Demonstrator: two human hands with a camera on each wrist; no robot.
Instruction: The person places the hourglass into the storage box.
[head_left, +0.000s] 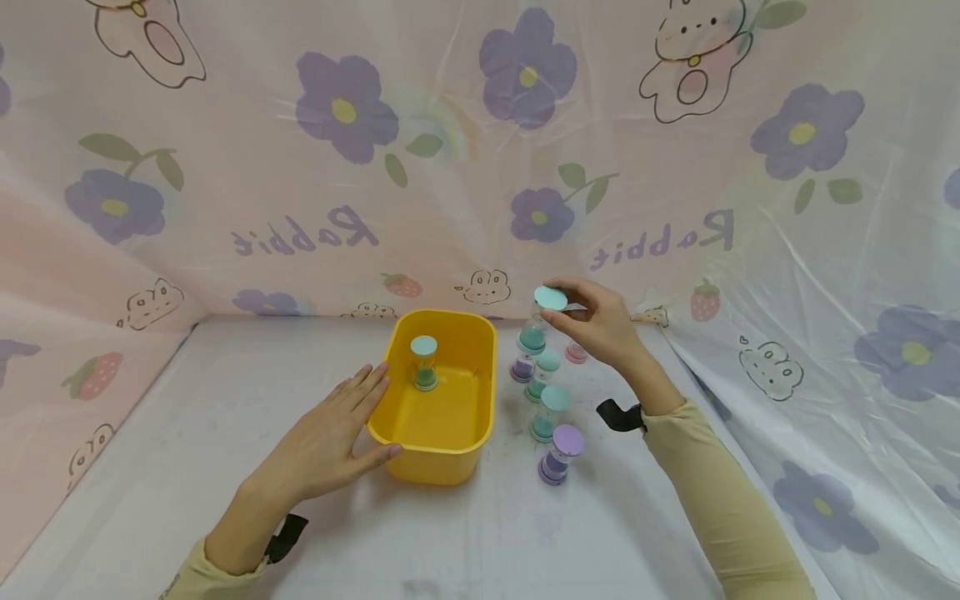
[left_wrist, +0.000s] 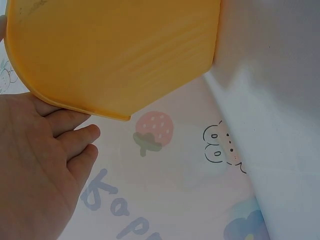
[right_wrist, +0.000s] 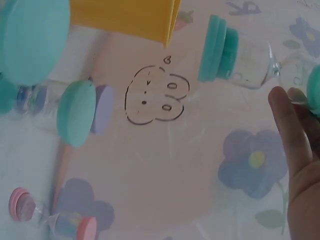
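My right hand pinches a teal-capped hourglass by its upper end. In the right wrist view this hourglass lies sideways across the picture, off the table, with finger and thumb at one end. My left hand rests with fairly straight fingers along the left rim of a yellow bin, the thumb at its front corner. Inside the bin, toward its far left, one teal hourglass stands upright. Under and in front of the right hand stand more hourglasses, among them a teal one and a purple one.
Another teal hourglass and a partly hidden purple one stand close together right of the bin. A pink hourglass stands near the right forearm. A printed curtain hangs behind the white table and along its sides.
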